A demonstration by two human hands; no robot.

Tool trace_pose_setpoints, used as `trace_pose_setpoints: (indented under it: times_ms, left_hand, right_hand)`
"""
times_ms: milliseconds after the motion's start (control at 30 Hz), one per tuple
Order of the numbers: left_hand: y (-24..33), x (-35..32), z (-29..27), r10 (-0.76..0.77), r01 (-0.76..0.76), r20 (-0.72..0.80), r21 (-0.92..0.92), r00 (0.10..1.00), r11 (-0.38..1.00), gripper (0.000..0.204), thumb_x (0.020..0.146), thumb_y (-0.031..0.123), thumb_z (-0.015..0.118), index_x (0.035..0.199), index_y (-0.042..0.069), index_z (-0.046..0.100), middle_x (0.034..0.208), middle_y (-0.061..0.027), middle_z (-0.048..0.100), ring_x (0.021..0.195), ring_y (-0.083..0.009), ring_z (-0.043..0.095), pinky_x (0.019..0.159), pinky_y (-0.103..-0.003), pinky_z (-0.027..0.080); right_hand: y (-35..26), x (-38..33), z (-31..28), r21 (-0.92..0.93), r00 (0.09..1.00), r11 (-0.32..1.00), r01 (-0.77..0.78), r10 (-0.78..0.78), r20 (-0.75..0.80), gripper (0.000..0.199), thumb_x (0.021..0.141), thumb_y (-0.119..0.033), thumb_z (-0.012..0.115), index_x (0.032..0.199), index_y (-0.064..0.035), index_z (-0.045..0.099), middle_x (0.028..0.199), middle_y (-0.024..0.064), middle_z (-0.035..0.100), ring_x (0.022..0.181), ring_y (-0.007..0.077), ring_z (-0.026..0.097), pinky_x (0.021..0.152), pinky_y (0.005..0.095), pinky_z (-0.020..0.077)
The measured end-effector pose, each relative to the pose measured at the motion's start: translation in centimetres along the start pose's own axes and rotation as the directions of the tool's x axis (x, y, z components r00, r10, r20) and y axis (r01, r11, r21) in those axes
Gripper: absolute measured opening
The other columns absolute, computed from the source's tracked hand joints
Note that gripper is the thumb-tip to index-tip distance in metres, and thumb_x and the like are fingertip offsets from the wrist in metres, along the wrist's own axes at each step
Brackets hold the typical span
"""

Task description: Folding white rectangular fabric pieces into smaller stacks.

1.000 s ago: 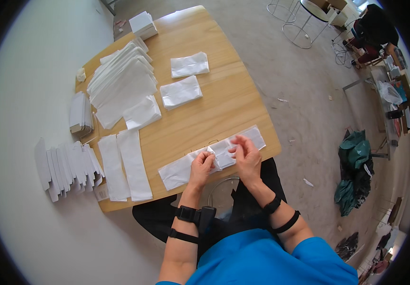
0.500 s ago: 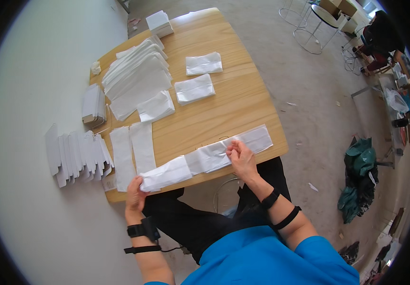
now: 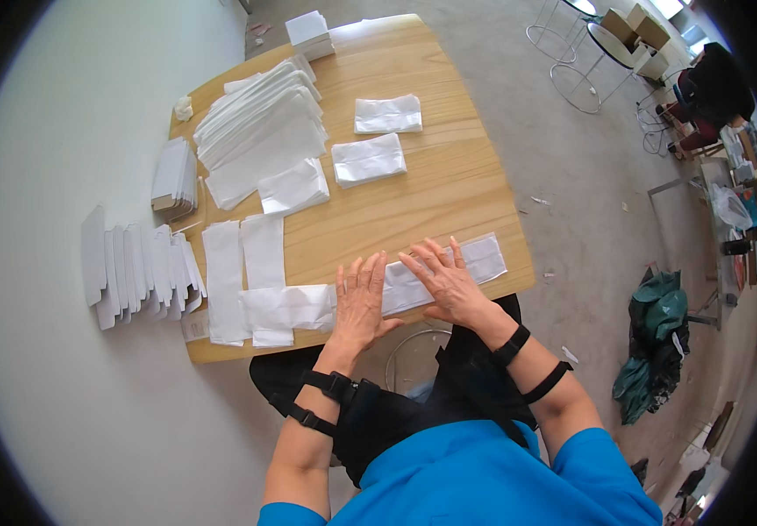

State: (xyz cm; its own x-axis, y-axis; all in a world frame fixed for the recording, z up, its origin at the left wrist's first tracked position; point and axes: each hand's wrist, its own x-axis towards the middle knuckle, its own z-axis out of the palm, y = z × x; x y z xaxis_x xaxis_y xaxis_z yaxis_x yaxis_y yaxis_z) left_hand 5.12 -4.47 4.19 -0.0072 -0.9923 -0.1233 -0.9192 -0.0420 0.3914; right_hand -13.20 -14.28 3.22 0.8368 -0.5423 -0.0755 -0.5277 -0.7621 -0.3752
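A long white strip of thin, folded sheet material (image 3: 409, 287) lies along the table's near edge; I cannot tell if it is paper or plastic. My left hand (image 3: 361, 302) rests flat on its middle, fingers outstretched. To the right, my right hand (image 3: 450, 285) lies on the same strip with its fingers spread. The strip's left end lies over the lower parts of two upright white strips (image 3: 224, 272) at the table's left side. Neither hand grips anything. What lies under my palms is hidden.
Long white sheets (image 3: 260, 123) lie fanned out at the far left, with a smaller folded stack (image 3: 295, 186) before them. Two folded white packs (image 3: 387, 115) (image 3: 370, 159) lie mid-table. White flat cartons (image 3: 142, 267) stand against the wall. A person (image 3: 716, 88) sits at far right.
My left hand has let go of the strip's left end and moved right onto its middle. My right hand has opened out flat. The strip's left end now lies down on the table.
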Motion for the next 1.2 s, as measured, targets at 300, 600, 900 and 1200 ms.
trace_pose_setpoints:
  times_ms: [300, 600, 900, 1200]
  left_hand:
    - [-0.4, 0.4, 0.8, 0.028, -0.028, -0.036, -0.003, 0.999, 1.000, 0.106, 0.061, 0.029, 0.086, 0.148, 0.008, 0.027, 0.136, -0.0103, 0.042, 0.127, -0.0309, 0.037, 0.109, -0.047, 0.024]
    - [5.8, 3.1, 3.1, -0.190, 0.035, -0.244, -0.525, 0.951, 0.851, 0.017, 0.084, 0.008, 0.064, 0.101, 0.008, 0.063, 0.092, -0.0090, 0.059, 0.075, -0.0264, 0.063, 0.064, -0.038, 0.049]
    - [5.4, 4.4, 5.4, -0.235, 0.177, -0.079, -0.443, 0.969, 0.879, 0.032, 0.083, 0.016, 0.068, 0.113, 0.014, 0.061, 0.097, -0.0071, 0.057, 0.084, -0.0260, 0.063, 0.073, -0.039, 0.051]
    - [5.5, 4.5, 5.0, -0.165, 0.137, -0.072, -0.296, 0.984, 0.945, 0.056, 0.077, 0.023, 0.075, 0.130, 0.020, 0.055, 0.099, -0.0082, 0.054, 0.089, -0.0256, 0.061, 0.074, -0.039, 0.051]
  right_hand:
    - [1.8, -0.5, 0.2, 0.142, 0.998, 0.990, 0.006, 0.004, -0.065, 0.092, 0.066, -0.018, 0.081, 0.145, -0.0147, 0.034, 0.136, 0.0095, 0.046, 0.132, 0.0292, 0.038, 0.113, 0.0556, 0.0215]
    - [6.6, -4.8, 1.0, 0.495, 0.426, 0.567, -0.659, 0.823, -0.375, 0.024, 0.078, -0.019, 0.071, 0.095, -0.0058, 0.061, 0.089, 0.0102, 0.062, 0.083, 0.0284, 0.062, 0.070, 0.0408, 0.0486]
    - [7.5, -5.2, 2.1, 0.559, 0.463, 0.571, -0.602, 0.819, -0.339, 0.014, 0.076, -0.014, 0.070, 0.074, -0.0038, 0.061, 0.077, 0.0090, 0.060, 0.073, 0.0261, 0.062, 0.067, 0.0370, 0.0488]
    - [5.8, -5.6, -0.5, 0.986, 0.464, 0.167, -0.015, 0.875, -0.141, 0.019, 0.087, -0.004, 0.066, 0.104, 0.0008, 0.058, 0.083, 0.0002, 0.061, 0.070, 0.0058, 0.056, 0.067, 0.0202, 0.0488]
